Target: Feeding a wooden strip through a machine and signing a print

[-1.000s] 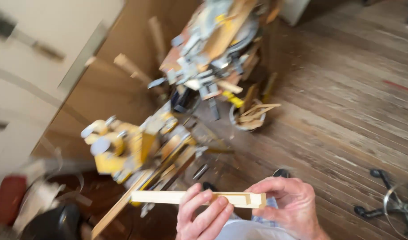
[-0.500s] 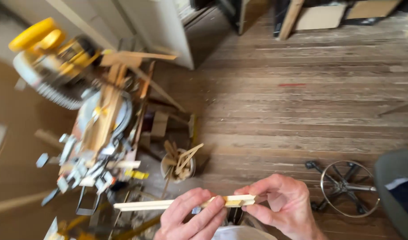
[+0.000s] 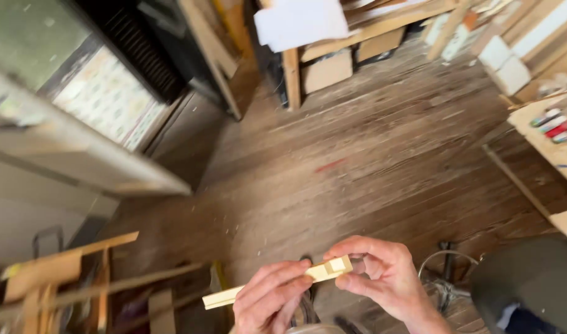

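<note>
1. Two bare hands held one pale wooden strip (image 3: 277,284) low in the head view, above the wooden floor (image 3: 370,161).
2. The left hand (image 3: 271,300) had its fingers curled over the middle of the strip, pressing it from above; the thumb was hidden under the wood, so I cannot tell exactly how it gripped.
3. The right hand (image 3: 379,278) pinched the right end of the strip between the thumb and the bent forefinger (the other fingers were folded behind).
4. The strip lay almost level, slightly rising toward the right. Its left end stuck out free past the left hand, and its right end showed a small step-shaped notch (image 3: 334,266).
5. Under the hands, the floor was made of worn brown boards, with a short red mark (image 3: 330,165) near its middle.
6. At the lower left corner of the floor stood a loose heap of wood offcuts (image 3: 73,278), tilted in different directions and well apart from the hands.
7. Near the lower right, just beside the right hand, a round metal wire frame (image 3: 447,272) rested on the floor, and a dark rounded seat (image 3: 531,278) was next to it.
8. At the right edge, a light workbench (image 3: 552,148) carried a few coloured markers (image 3: 555,127).
9. At the far edge of the floor, a wooden shelf frame (image 3: 333,49) held some boxes, a little blurred.
</note>
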